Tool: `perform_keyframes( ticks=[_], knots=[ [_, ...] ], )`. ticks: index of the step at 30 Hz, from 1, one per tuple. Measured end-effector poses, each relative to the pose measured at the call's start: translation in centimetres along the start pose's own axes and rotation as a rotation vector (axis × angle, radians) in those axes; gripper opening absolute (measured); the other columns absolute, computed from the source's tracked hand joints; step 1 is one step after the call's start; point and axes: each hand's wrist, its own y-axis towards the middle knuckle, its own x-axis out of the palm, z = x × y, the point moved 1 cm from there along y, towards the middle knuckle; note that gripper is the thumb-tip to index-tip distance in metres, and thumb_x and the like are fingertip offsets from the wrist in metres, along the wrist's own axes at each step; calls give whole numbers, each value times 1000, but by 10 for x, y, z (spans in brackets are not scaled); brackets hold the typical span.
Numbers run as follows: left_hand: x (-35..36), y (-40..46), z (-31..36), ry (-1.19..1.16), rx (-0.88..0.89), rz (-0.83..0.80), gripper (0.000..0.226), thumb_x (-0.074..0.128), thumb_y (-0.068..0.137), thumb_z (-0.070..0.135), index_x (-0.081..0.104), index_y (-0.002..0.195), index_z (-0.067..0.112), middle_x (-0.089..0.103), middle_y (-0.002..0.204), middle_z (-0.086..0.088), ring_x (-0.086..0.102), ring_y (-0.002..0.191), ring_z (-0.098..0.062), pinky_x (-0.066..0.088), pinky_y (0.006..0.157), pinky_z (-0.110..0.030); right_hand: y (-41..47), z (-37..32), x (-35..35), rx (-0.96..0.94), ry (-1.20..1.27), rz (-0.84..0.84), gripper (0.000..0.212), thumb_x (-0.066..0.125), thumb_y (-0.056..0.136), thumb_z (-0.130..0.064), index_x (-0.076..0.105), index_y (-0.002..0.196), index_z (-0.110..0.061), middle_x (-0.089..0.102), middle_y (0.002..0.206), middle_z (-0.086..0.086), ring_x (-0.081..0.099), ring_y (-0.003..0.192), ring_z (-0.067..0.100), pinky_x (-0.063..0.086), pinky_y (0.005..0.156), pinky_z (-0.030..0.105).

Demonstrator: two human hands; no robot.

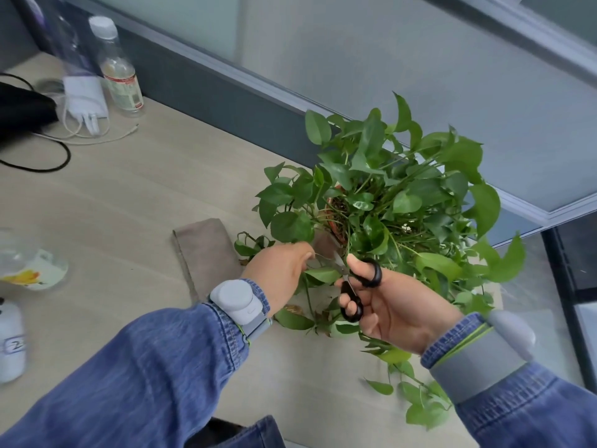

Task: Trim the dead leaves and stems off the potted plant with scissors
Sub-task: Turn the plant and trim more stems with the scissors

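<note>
A leafy green potted plant (387, 195) stands on the desk at the right, its reddish pot rim (336, 221) just showing between the leaves. My right hand (397, 308) grips black-handled scissors (358, 282), thumb and fingers through the loops, blades pointing up-left toward a thin stem. My left hand (281, 270) pinches that stem (318, 255) beside the blades, just left of the pot. Cut green and brown leaves (295, 316) lie on the desk below my hands.
A grey-brown cloth (203, 250) lies left of the pot. At the back left are a clear bottle (118, 69), a white charger with cables (85, 101) and a black bag. A glass jar (29, 263) and a white bottle (9, 344) stand at the left edge. A partition wall runs behind the plant.
</note>
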Motion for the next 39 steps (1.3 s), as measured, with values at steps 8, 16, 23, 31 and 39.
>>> perform_keyframes(
  ticks=[8,16,23,31,39],
  knots=[
    [-1,-17,-1,45,53,53,22,48,92,6,59,98,24,61,77,0,55,73,-24,49,66,-41,2,-1,1,-100,-85,38,42,70,86,-43,60,101,-5,63,69,11,54,52,16,37,34,16],
    [-4,-25,0,25,-3,111,33,47,89,1,60,110,22,59,79,1,54,72,-20,49,66,-35,2,0,-2,-90,-110,-9,43,69,86,-43,60,104,-5,61,67,9,53,50,14,35,34,16],
    [-7,-24,19,140,212,90,45,52,74,-11,62,111,14,63,86,-3,53,82,-26,40,70,-32,9,-8,1,-1,13,-50,45,64,86,-52,59,96,-8,58,69,8,52,55,16,33,35,16],
    [-14,-23,-2,63,62,127,41,50,80,-9,62,107,18,58,75,0,52,73,-23,47,62,-36,14,-7,-4,-60,8,-3,38,69,85,-42,60,98,-7,53,63,4,46,50,9,27,33,13],
    [-9,13,0,123,-26,-84,45,41,92,11,52,135,17,62,120,-10,52,111,-25,43,94,-32,-6,-21,-19,-7,13,-167,45,67,83,-50,64,100,-8,57,71,6,54,53,14,38,34,17]
  ],
)
